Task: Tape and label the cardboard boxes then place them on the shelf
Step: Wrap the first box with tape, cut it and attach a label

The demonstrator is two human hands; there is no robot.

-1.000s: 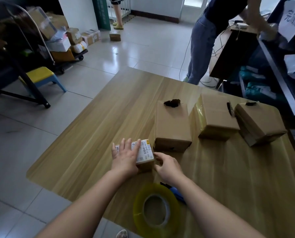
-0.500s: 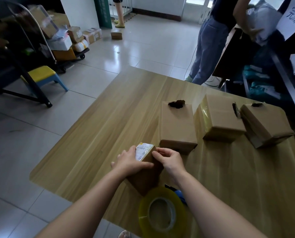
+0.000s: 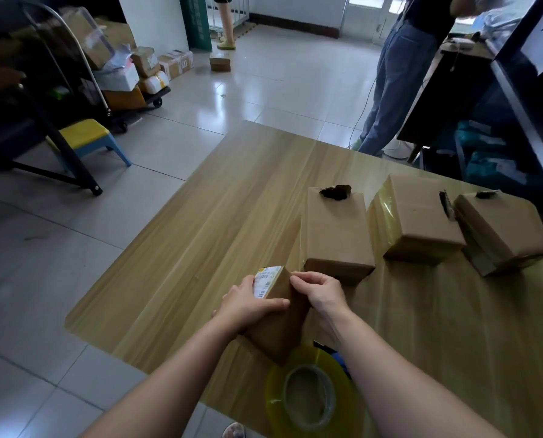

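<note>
Box (image 3: pixel 279 330), small, labelled: tilted up on end at near edge of table (image 3: pixel 232 216), just behind tape roll (image 3: pixel 311 399); contact with tabletop not discernible. Lying flat with label (image 3: pixel 265 281) up 1 s ago; label face now turned up and left, plain brown face toward camera. Much the same pose as 0.5 s ago.

Left hand (image 3: pixel 251 306): fingers wrapped over labelled face, thumb across brown face, gripping box; flat on top 1 s ago.

Right hand (image 3: pixel 322 294): fingertips pinching top right edge of box.

Tape roll unmoved, blue-handled tool (image 3: pixel 343 361) partly hidden behind it.

Further back on table, in a row, unchanged: left carton (image 3: pixel 336 229), middle carton (image 3: pixel 422 213), right carton (image 3: pixel 500 226).

Beyond table: person in jeans (image 3: pixel 393 74), standing.
</note>
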